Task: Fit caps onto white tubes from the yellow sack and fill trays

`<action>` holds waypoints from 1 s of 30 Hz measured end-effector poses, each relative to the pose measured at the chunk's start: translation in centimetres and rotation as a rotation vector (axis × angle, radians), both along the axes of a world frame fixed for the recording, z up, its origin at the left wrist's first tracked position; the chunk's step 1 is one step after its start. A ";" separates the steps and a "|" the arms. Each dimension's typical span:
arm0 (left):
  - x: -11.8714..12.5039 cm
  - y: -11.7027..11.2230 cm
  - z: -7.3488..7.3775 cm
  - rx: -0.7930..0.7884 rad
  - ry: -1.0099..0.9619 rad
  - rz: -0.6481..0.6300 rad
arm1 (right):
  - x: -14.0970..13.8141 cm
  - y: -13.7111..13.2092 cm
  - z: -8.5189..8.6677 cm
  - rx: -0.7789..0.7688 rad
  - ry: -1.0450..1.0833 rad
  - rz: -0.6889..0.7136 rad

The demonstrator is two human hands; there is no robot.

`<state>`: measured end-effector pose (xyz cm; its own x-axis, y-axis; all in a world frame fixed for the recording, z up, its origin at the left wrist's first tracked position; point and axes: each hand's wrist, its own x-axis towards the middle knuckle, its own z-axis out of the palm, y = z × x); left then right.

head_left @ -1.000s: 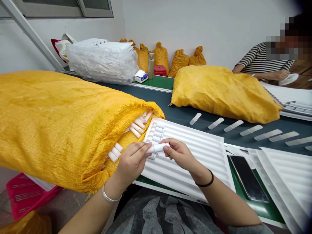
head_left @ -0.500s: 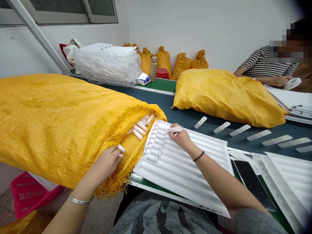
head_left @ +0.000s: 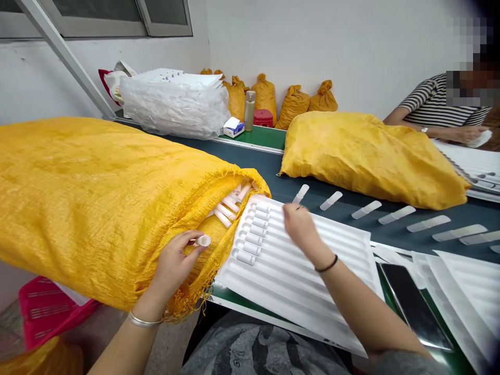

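My left hand (head_left: 177, 260) grips a short white tube (head_left: 203, 240) between thumb and fingers, its round open end facing me. It is at the mouth of a large yellow woven sack (head_left: 117, 182), where more white tubes (head_left: 222, 213) show. My right hand (head_left: 302, 229) is closed above the upper part of a white ribbed tray (head_left: 304, 281); its fingertips are turned away, hiding anything in them. Just beyond its knuckles, a pale tube (head_left: 300, 194) lies on the dark belt (head_left: 269, 179). Several labelled white tubes (head_left: 253, 239) lie in the tray's left ends.
Several pale tubes (head_left: 366, 209) are spaced along the belt. Beyond them lies another yellow sack (head_left: 371, 156). A black phone (head_left: 414, 304) and more trays (head_left: 469, 281) are at right. A co-worker in a striped top (head_left: 433, 99) sits across. A pink basket (head_left: 50, 307) stands lower left.
My right hand has moved away from the labelled tubes, and the tube seen in it no longer shows there. My left hand has shifted right, turning its tube's open end into view.
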<state>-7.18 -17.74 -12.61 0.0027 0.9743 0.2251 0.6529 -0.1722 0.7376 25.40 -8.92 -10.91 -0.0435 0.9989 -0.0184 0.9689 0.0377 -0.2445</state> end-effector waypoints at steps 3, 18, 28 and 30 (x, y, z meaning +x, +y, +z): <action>2.1 0.0 0.8 -0.004 -0.110 -0.001 | -3.6 -5.3 -2.3 -0.075 0.080 0.420; 7.1 -0.7 2.5 -0.291 -1.106 0.119 | -3.7 -7.4 1.4 0.108 1.089 0.468; 6.1 -1.8 4.1 -0.183 -0.358 -0.201 | -1.3 -6.6 4.4 0.280 0.642 0.855; 6.3 -2.1 4.4 -0.124 -0.285 -0.242 | -1.7 -6.9 4.1 0.285 0.639 0.846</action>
<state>-0.83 -19.80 -8.23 0.1901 0.9730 0.1309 0.3703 -0.1946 0.9083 23.65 -15.82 -6.79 -0.6358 0.6060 0.4781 0.3010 0.7650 -0.5693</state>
